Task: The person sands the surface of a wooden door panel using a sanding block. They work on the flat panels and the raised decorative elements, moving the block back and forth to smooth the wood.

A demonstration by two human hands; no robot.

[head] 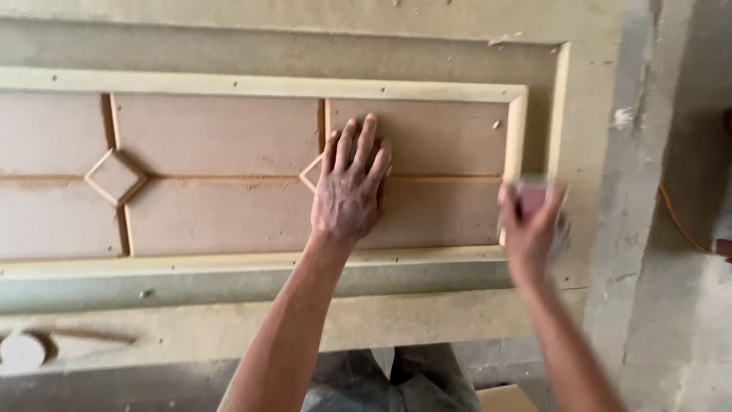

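Note:
A brown fibreboard door panel (221, 152) lies flat before me, with raised pale moulding strips and diamond-shaped inlays (114, 177). My left hand (351, 187) rests flat on the panel with fingers spread, covering part of a second diamond inlay (311, 172). My right hand (530, 221) is blurred at the panel's right end, beside the moulding frame (516, 130). It grips a small reddish-brown piece (531, 197), probably sandpaper, between fingers and thumb.
A wider pale board (427, 313) runs under the panel's near edge, with a curved cut-out (27, 349) at the lower left. A grey concrete wall (663, 252) stands on the right, with an orange cable (679, 225) along it. My trousers (396, 385) show below.

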